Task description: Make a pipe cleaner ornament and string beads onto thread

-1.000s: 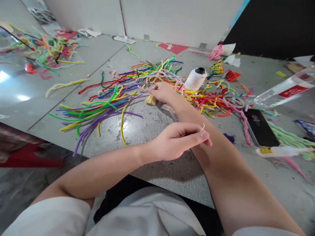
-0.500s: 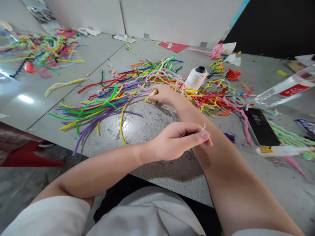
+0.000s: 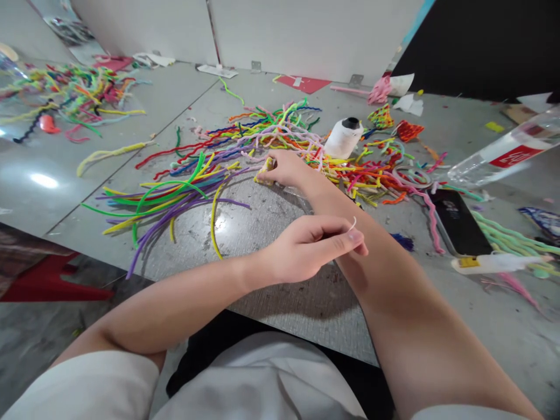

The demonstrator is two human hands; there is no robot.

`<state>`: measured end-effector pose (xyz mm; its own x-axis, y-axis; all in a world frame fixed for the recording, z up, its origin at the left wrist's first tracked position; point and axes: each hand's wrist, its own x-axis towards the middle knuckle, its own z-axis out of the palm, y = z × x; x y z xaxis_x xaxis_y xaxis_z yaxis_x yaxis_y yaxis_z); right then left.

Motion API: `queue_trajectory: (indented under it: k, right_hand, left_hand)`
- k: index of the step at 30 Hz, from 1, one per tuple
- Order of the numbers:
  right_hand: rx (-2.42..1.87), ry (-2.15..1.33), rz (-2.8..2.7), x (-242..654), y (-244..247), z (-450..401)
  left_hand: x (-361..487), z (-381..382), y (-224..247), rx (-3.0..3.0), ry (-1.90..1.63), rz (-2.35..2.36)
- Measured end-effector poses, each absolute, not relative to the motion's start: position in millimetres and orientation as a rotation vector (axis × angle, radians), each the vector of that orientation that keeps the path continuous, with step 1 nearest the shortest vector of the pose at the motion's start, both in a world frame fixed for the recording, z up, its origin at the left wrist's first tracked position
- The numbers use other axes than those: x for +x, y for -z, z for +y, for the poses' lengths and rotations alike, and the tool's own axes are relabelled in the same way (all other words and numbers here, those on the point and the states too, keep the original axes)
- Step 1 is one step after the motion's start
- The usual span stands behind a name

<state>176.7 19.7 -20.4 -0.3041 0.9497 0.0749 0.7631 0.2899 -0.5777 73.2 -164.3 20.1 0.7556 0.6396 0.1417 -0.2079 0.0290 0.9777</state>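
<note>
My left hand (image 3: 321, 248) is closed in a pinch over my right forearm, and a short end of white thread (image 3: 354, 223) sticks up from between thumb and forefinger. Farther out, my right hand (image 3: 286, 167) is closed on a knobby pale yellow piece (image 3: 263, 172) at the table surface. Most of that piece is hidden by the fingers. Left of it fans a bundle of purple, green and yellow chenille stems (image 3: 168, 201); I cannot tell whether they are joined to it. A white thread spool (image 3: 343, 139) stands just beyond my right wrist.
Loose crinkled chenille stems (image 3: 280, 125) are heaped behind my right hand, and another pile (image 3: 74, 96) lies far left. To the right are a clear bottle (image 3: 503, 154), a phone (image 3: 459, 224) and a white tube (image 3: 490, 263). A red stool (image 3: 52, 280) stands below the table's left edge.
The whole view has shifted slightly, with things on the table a little farther left. Both hands keep nearly the same pose and grip.
</note>
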Motion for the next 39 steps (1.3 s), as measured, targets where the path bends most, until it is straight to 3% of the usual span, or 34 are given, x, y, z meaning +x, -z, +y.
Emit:
queue_trajectory:
  k: [39]
  right_hand:
    - [-1.210,-0.573,-2.097,187.8,13.2,15.8]
  left_hand:
    - [74.1,-159.9,-16.2,1.392,-0.716,0.408]
